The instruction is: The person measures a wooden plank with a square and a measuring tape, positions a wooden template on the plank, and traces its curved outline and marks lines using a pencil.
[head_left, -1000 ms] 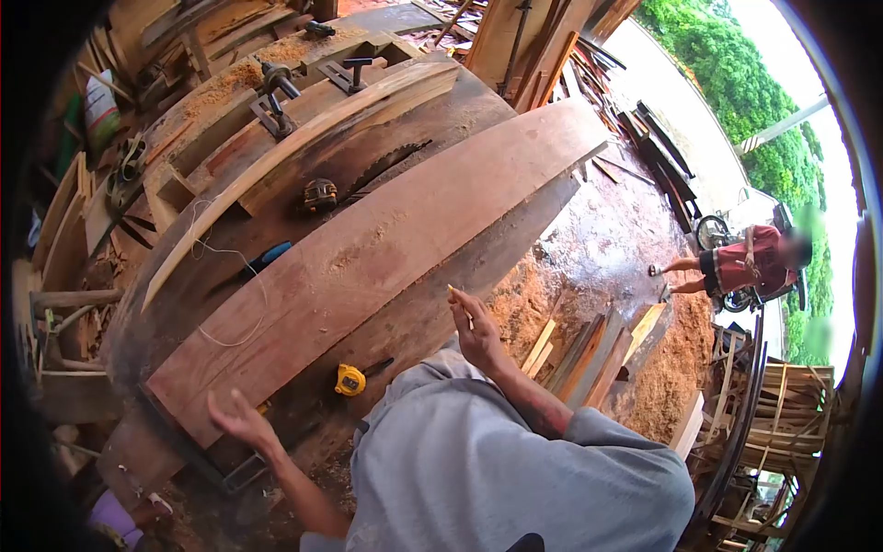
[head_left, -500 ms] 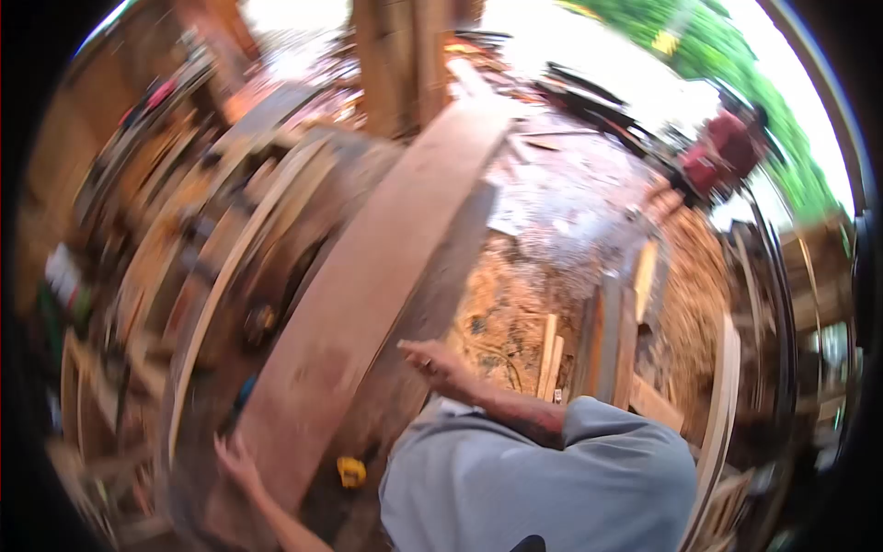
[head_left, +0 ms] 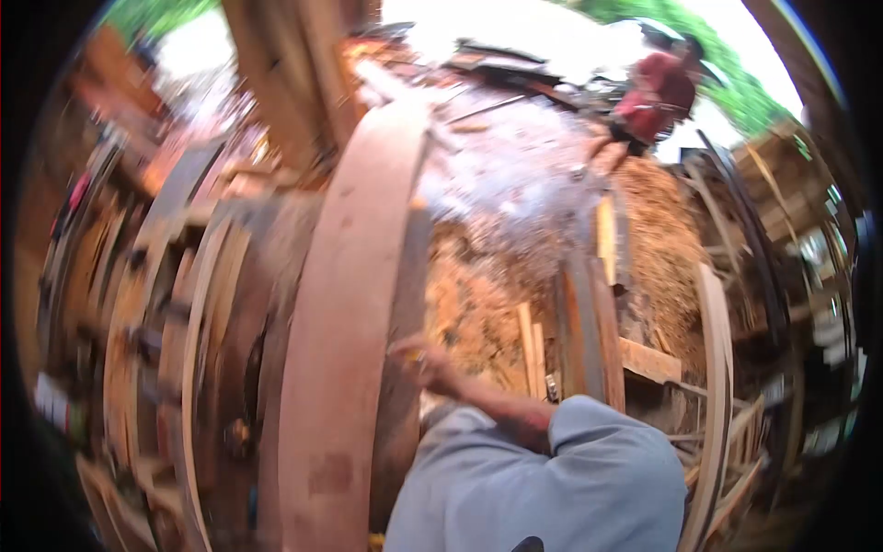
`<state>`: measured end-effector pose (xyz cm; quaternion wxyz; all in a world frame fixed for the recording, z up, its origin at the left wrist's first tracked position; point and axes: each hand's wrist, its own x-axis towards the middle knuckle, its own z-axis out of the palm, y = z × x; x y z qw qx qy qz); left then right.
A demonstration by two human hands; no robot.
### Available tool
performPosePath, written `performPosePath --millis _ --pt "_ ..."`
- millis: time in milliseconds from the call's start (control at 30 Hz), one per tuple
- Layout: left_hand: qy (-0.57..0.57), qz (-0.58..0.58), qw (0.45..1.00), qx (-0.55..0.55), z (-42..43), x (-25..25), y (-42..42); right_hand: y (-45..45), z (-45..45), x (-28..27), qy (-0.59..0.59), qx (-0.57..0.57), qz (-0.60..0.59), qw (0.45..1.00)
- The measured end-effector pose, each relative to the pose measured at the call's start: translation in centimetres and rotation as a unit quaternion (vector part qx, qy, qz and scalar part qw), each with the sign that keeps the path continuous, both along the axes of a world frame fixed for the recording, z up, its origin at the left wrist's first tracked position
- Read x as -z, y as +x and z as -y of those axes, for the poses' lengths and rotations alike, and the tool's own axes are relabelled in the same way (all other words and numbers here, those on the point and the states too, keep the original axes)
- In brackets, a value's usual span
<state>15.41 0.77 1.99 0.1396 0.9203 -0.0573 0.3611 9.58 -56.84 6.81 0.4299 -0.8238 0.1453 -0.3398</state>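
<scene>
A long, wide reddish-brown wooden board (head_left: 345,276) lies along a dark workbench surface (head_left: 401,405), running away from me. My right hand (head_left: 425,368) is near the board's right edge, above the darker wood. It is somewhat blurred; its fingers look loosely bent and apart, with nothing visible in them. Whether the fingertips touch the board I cannot tell. My left hand is out of view. At the bottom edge, beside the board, a sliver of a small yellow object (head_left: 376,541) shows.
Stacked planks and curved timber (head_left: 198,359) stand on the left. A thick wooden post (head_left: 285,83) rises behind. Sawdust (head_left: 483,313) covers the ground to the right, with more beams (head_left: 584,322). A person in a red shirt (head_left: 655,97) is farther off.
The view has turned, so the board now runs more upright and things have shifted left. My left hand, earlier at the board's near left edge, has left the view. My right hand stays beside the board.
</scene>
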Motion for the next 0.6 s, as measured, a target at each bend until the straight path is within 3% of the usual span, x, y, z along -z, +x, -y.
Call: performPosePath --millis 33,67,100,133,233,300,400,533,600 --pt "0.022 -0.026 0.999 -0.023 -1.8 0.9 -0.8 0.7 0.9 1.9 0.034 -0.014 0.02 0.999" --pt "0.103 -0.063 0.988 -0.093 -4.7 2.3 -1.7 1.7 1.8 0.2 0.057 -0.004 0.015 0.998" --pt "0.055 -0.114 0.984 -0.128 -5.1 2.9 -2.4 2.9 3.1 -0.2 0.026 0.021 0.023 0.999" --pt "0.037 -0.112 0.985 -0.128 -4.5 2.2 -2.4 4.4 3.6 -1.8 0.123 0.048 0.021 0.991" --pt "-0.006 -0.119 0.985 -0.125 -2.7 1.0 -2.7 8.8 6.4 -0.9 0.126 0.129 0.07 0.981" --pt "-0.015 -0.153 0.98 -0.13 -1.9 0.4 -2.4 11.6 8.1 -0.3 0.162 0.21 0.008 0.964" --pt "-0.008 -0.159 0.978 -0.138 -1.6 0.2 -2.1 15.3 8.2 -1.0 0.182 0.282 -0.01 0.942" --pt "0.007 -0.164 0.976 -0.147 -0.4 0.4 -1.3 18.0 8.9 4.3 0.244 0.334 0.029 0.91" --pt "0.042 -0.096 0.977 -0.184 2.0 0.7 0.3 17.8 8.3 4.6 0.211 0.365 0.004 0.907"
